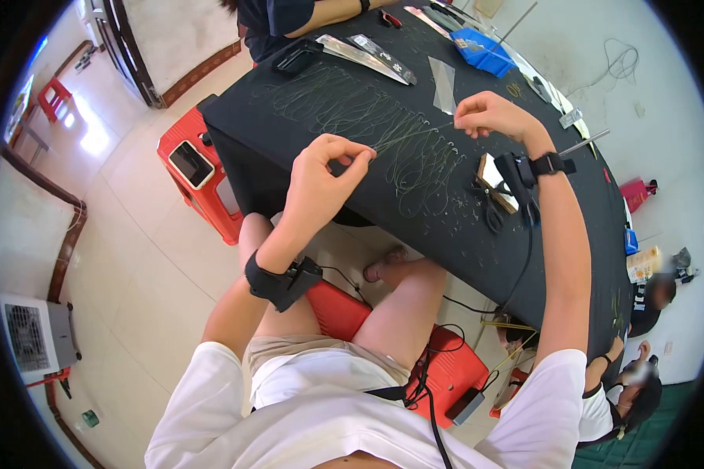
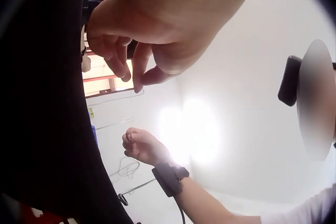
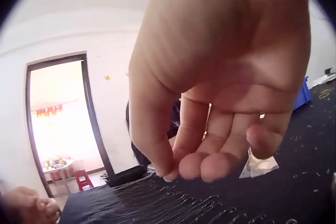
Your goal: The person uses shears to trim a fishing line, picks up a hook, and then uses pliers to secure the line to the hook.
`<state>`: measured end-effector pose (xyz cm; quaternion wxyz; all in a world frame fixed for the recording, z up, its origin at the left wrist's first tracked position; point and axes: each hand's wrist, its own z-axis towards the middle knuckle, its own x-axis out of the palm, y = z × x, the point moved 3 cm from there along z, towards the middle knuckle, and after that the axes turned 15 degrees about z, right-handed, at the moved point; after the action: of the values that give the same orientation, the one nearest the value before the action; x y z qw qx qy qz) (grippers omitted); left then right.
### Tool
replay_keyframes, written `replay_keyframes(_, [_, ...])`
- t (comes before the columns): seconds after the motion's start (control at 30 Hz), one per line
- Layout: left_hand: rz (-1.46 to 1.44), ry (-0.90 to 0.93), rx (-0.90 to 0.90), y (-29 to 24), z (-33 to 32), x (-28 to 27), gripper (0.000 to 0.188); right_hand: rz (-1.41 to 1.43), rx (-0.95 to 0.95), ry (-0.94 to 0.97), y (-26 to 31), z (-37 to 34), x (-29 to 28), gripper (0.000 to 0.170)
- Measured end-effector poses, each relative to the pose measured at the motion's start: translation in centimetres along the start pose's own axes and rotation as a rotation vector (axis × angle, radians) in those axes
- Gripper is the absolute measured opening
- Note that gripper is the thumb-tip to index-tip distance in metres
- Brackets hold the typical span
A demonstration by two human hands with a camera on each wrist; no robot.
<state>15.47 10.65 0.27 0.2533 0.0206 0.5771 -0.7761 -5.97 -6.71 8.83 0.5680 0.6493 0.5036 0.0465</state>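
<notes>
Over the black table, my left hand (image 1: pixel 325 180) pinches a thin dark-green fishing line (image 1: pixel 407 138) between thumb and forefinger. That line runs across to my right hand (image 1: pixel 497 121), whose thumb and fingertips pinch its other end. In the left wrist view the left hand (image 2: pixel 157 29) has its thumb tip against a fingertip, a fine thread trailing away. Close up in the right wrist view, the right hand (image 3: pixel 220 77) has its fingertips together; what lies between them is hidden. Below both hands, many looped fishing lines with small hooks (image 1: pixel 422 168) lie in a row.
Scissors (image 1: pixel 493 219) lie by a white pad near the right forearm. Clear plastic sleeves (image 1: pixel 443 82), a blue tray (image 1: pixel 481 53) and a metal rod (image 1: pixel 585 141) are farther back. A phone (image 1: pixel 191 164) rests on a red stool at left. Another person sits across the table.
</notes>
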Motion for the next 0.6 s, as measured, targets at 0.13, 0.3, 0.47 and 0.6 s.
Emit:
replay_keyframes(0.13, [0.290, -0.137, 0.107, -0.3, 0.1, 0.5, 0.012, -0.123, 0.159, 0.047, -1.0, 2.9, -0.4, 0.017])
replay_keyframes(0.3, [0.422, -0.168, 0.178, -0.2, 0.4, 2.1, 0.014, -0.136, 0.209, 0.029, -2.6, 5.2, -0.8, 0.020])
replay_keyframes(0.47, [0.492, -0.209, 0.242, 0.0, 0.7, 4.1, 0.008, -0.181, 0.268, 0.020, -4.1, 6.5, -1.2, 0.020])
replay_keyframes(0.6, [0.531, -0.157, 0.211, 0.0, 0.7, 4.6, 0.009, -0.187, 0.264, 0.027, -4.9, 7.0, -1.4, 0.020])
